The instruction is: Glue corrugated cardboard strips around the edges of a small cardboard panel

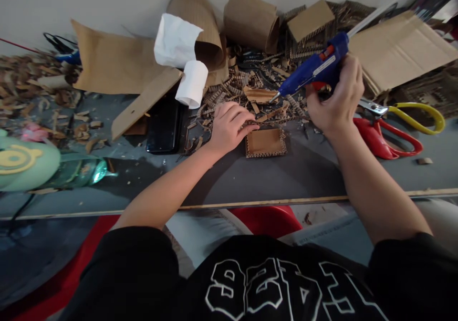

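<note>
My right hand (336,99) is closed round the handle of a blue glue gun (315,68), whose nozzle points down-left toward a heap of cardboard strips (265,97). My left hand (231,125) rests on the grey table (286,173) with fingers curled, pressing on thin cardboard scraps right beside the left edge of a small square cardboard tray (265,142) with corrugated edging. The tray lies flat between my two hands.
Red-and-yellow scissors (390,125) lie to the right. A black phone (164,125), a tissue roll (191,83), large cardboard sheets (110,63), cardboard rolls (250,20) and scraps crowd the back. A greenish bottle (77,170) lies at the left.
</note>
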`<state>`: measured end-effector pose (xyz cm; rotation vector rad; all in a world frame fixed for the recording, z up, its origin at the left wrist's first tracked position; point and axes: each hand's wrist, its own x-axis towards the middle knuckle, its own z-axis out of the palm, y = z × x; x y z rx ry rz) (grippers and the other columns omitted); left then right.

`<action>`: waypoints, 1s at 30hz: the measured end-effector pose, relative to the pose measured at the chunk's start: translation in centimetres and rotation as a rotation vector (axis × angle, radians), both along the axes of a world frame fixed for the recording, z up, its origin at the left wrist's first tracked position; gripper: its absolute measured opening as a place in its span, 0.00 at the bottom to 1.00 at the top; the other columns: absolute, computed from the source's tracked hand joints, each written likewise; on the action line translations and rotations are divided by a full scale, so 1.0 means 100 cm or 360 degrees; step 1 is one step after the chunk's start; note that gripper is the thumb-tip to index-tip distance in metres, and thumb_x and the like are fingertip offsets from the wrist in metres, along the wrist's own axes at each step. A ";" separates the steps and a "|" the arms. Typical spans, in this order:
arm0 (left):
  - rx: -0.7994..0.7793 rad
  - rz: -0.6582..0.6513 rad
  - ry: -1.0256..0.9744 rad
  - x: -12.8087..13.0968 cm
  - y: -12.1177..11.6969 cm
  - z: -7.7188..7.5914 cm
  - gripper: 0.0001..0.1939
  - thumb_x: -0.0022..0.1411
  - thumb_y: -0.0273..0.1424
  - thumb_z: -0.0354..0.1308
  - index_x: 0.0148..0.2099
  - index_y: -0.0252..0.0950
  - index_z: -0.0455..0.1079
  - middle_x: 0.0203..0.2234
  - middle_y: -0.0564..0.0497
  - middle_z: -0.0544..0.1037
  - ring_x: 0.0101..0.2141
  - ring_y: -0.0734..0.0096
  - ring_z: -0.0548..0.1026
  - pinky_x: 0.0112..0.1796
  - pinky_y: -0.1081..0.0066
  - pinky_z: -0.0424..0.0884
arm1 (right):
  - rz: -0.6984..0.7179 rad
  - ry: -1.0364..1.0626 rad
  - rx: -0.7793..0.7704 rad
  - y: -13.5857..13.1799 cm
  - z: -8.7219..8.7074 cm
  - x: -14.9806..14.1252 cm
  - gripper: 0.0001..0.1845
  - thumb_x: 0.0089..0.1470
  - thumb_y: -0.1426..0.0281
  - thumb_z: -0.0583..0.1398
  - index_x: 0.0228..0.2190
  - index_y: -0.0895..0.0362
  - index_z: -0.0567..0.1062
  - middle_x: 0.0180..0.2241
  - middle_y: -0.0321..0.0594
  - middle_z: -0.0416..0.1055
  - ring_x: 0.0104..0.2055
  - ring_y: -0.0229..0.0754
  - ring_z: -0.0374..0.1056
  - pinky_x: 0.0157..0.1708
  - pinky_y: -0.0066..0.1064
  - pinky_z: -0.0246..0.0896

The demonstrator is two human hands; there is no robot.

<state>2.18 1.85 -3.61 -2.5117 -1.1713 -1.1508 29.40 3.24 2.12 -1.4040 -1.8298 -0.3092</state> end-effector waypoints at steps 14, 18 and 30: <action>0.0369 -0.0215 -0.0190 0.001 0.004 0.001 0.19 0.63 0.49 0.58 0.38 0.37 0.73 0.31 0.51 0.79 0.36 0.69 0.77 0.39 0.68 0.72 | 0.0276 -0.0040 -0.0106 0.003 -0.008 0.002 0.20 0.55 0.54 0.61 0.45 0.50 0.65 0.44 0.49 0.70 0.49 0.56 0.66 0.51 0.53 0.63; 0.0382 -0.0212 -0.0206 0.002 0.002 0.005 0.19 0.62 0.49 0.59 0.38 0.37 0.73 0.30 0.51 0.79 0.34 0.71 0.77 0.36 0.70 0.71 | 0.0408 -0.0003 0.0047 0.004 -0.011 0.003 0.21 0.55 0.57 0.60 0.47 0.53 0.66 0.43 0.49 0.69 0.48 0.55 0.66 0.50 0.53 0.63; 0.0381 -0.0190 -0.0204 0.003 -0.001 0.007 0.19 0.62 0.49 0.59 0.37 0.36 0.73 0.28 0.52 0.79 0.31 0.72 0.77 0.33 0.72 0.72 | 0.0367 -0.0106 0.0061 0.005 -0.014 0.002 0.23 0.51 0.59 0.61 0.46 0.54 0.63 0.42 0.48 0.69 0.47 0.55 0.66 0.50 0.55 0.60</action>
